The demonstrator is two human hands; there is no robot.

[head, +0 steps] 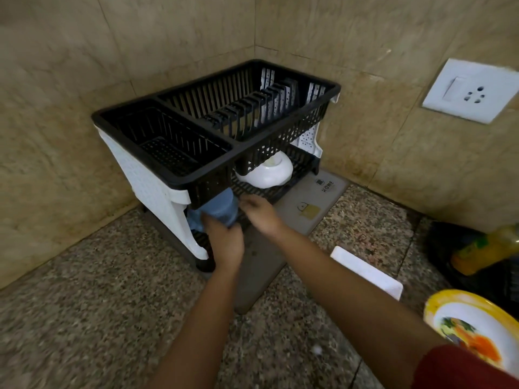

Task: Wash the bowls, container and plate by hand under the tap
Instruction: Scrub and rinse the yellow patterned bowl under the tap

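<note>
Left hand (224,240) grips the blue container (220,206) under the rack (146,186); right hand (261,211) hovers, fingers loose and holding nothing (blurred). Best to slide it in level, clear of the white bowl (266,174).

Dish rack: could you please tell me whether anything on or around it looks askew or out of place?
Only the blue container: it lies tilted at the front left edge of the dish rack lower shelf, not yet set squarely, with the left hand gripping it. The upturned white bowl looks normal; no spill or damage shows.
</note>
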